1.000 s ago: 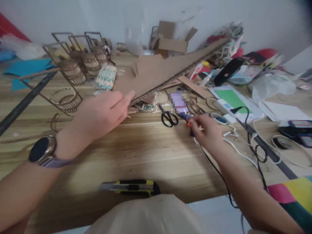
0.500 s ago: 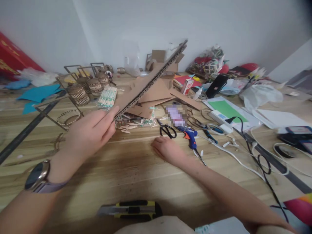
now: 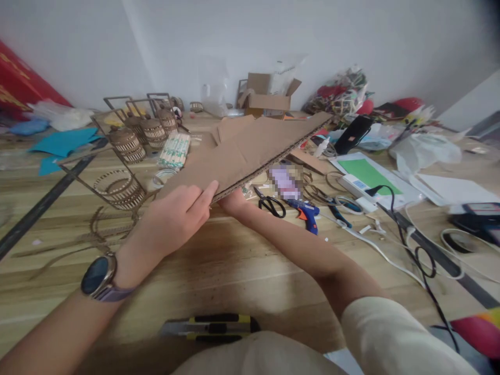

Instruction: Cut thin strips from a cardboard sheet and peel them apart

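My left hand [image 3: 175, 221], with a watch on its wrist, is closed on the near edge of a large flat piece of cardboard [image 3: 242, 148]. The sheet is held slanted above the table, its corrugated edge facing me and its narrow end pointing right. Beneath that edge reaches my right hand [image 3: 234, 203]; its fingers are hidden under the cardboard, so I cannot tell whether they grip anything. Black-handled scissors [image 3: 271, 203] and a blue glue gun [image 3: 308, 213] lie to the right of it. A yellow and black utility knife [image 3: 211, 327] rests near the front edge.
Several small stick-sided baskets [image 3: 127, 146] stand at left, beside a packet of wrapped sticks [image 3: 175, 150]. An opened cardboard box [image 3: 269, 101] is at the back. A white power strip [image 3: 355, 188] with trailing cables and a blurred phone [image 3: 285, 182] occupy the right.
The cardboard has tipped from nearly edge-on to showing its broad face, and its far end has come down. My right hand has moved left from the bare tabletop to under the cardboard.
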### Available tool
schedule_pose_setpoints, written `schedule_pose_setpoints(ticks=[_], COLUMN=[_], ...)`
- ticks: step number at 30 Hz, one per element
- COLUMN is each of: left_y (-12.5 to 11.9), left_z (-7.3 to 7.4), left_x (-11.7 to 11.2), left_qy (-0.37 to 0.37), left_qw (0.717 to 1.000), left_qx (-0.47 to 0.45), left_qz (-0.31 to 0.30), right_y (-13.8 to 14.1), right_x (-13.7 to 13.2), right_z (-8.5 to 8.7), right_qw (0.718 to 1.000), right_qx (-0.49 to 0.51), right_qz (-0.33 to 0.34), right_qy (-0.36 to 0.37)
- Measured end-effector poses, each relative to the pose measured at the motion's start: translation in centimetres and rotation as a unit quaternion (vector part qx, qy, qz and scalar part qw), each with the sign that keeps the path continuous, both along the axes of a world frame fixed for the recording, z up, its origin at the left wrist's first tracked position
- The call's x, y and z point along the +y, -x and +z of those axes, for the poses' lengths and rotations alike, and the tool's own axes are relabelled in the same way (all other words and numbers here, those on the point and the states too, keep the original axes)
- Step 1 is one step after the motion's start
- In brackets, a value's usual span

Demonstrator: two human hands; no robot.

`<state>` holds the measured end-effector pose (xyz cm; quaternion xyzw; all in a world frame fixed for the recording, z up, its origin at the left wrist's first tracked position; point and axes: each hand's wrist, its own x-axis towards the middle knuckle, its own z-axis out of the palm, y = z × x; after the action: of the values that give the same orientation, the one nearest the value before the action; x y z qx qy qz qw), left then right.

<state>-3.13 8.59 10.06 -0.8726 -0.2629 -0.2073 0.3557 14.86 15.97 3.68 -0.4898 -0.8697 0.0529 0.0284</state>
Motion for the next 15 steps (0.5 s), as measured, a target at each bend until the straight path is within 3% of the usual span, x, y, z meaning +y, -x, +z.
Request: schedule_pose_setpoints(ticks=[3, 7, 11, 13, 15], left_y=[-0.6, -1.7, -2.8, -3.2, -3.5], left_z=[-0.5, -1.9, -5.7, -7.9, -9.6], left_x=[-0.3, -1.3, -2.8, -3.6, -4.3], left_qy=[0.026, 0.056, 0.099, 0.132, 0.185], left_qw=[0.999, 0.996, 0.985, 0.975, 0.962], left_qx=[0.03, 0.065, 0.134, 0.174, 0.197], left_qz=[0.013, -0.018, -0.036, -0.038, -0.039], right_y=[-4.2, -13.0, -21.0, -22.9, -23.1], right_x=[-5.1, -14.3, -22.1, -24.2, -24.7], right_z=[-0.5, -1.0, -1.4, -1.7, -2.0], right_qw=[0.997, 0.989, 0.982, 0.976, 0.97], right_qx=[-0.05, -0.106, -0.129, -0.116, -0.079], right_qz=[-0.062, -0.099, -0.127, -0.172, -0.222], right_qy=[-0.021, -0.013, -0.055, -0.068, -0.065])
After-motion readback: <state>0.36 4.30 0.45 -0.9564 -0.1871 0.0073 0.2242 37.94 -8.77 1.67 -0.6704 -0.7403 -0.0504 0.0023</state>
